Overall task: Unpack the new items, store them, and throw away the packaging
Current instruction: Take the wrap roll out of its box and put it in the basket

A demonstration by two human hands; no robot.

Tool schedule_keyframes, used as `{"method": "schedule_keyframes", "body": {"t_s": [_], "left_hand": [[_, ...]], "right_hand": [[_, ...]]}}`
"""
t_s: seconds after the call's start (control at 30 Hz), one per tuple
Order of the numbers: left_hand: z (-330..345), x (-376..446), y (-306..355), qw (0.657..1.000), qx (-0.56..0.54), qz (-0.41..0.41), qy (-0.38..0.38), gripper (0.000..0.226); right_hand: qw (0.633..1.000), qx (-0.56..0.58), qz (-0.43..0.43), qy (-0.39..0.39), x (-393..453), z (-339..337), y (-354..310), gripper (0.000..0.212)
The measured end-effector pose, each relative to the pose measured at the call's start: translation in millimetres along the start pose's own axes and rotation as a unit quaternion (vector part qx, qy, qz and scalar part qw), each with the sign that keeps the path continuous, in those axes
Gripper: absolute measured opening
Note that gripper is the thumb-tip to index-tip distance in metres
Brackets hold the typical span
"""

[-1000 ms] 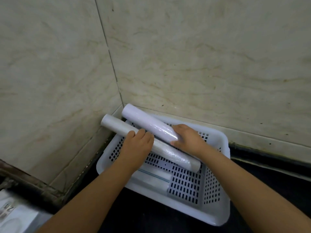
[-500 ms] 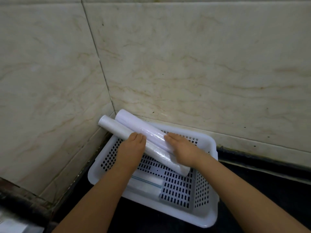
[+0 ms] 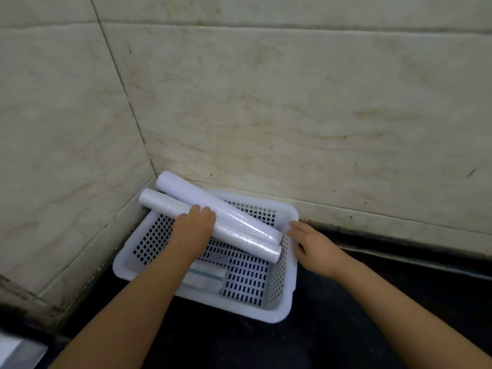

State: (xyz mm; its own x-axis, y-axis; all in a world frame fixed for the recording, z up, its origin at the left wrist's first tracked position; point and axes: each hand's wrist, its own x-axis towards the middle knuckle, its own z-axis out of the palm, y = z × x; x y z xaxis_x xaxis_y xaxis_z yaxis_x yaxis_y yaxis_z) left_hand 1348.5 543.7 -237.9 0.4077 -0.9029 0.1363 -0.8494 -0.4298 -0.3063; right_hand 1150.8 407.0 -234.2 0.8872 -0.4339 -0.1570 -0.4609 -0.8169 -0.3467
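Observation:
Two white rolls lie side by side across a white perforated basket (image 3: 290, 291) in the wall corner. The far roll (image 3: 213, 205) and the near roll (image 3: 245, 239) both stick out over the basket's back left rim. My left hand (image 3: 190, 230) rests on the near roll, fingers laid over it. My right hand (image 3: 312, 245) is outside the basket's right rim, fingers straight, touching the rim and holding nothing. A flat clear packet with a blue strip (image 3: 206, 275) lies on the basket floor.
Beige marble walls (image 3: 292, 115) meet in a corner just behind the basket. The basket stands on a dark countertop (image 3: 372, 315). A white object (image 3: 16, 350) shows at the bottom left edge.
My right hand has let go of the far roll and moved right, out to the basket's right rim. Both rolls have settled lower into the basket. My left hand stays on the near roll.

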Motion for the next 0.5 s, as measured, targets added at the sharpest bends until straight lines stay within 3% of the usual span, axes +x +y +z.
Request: {"method": "schedule_keyframes", "body": {"t_s": [0.1, 0.17, 0.23, 0.33, 0.5], "left_hand": [[8.1, 3.8, -2.1, 0.998, 0.039, 0.041, -0.025, 0.031], [13.3, 1.4, -5.2, 0.997, 0.033, 0.042, -0.059, 0.032], [12.3, -5.9, -5.7, 0.999, 0.022, 0.044, 0.015, 0.042], [11.3, -10.1, -6.4, 0.995, -0.021, 0.070, 0.068, 0.050], [17.0, -9.6, -13.3, 0.994, -0.028, 0.077, 0.077, 0.044]], "right_hand": [[0.999, -0.011, 0.020, 0.036, 4.5, 10.3, 2.3, 0.036], [0.997, -0.048, 0.030, 0.050, 12.4, 12.9, -1.6, 0.030], [0.995, -0.089, 0.043, 0.031, 23.7, 11.7, -11.2, 0.025], [0.995, -0.089, 0.040, -0.012, 47.0, 11.0, -25.9, 0.023], [0.995, -0.052, 0.039, -0.077, 87.1, 17.3, -35.8, 0.040]]}}
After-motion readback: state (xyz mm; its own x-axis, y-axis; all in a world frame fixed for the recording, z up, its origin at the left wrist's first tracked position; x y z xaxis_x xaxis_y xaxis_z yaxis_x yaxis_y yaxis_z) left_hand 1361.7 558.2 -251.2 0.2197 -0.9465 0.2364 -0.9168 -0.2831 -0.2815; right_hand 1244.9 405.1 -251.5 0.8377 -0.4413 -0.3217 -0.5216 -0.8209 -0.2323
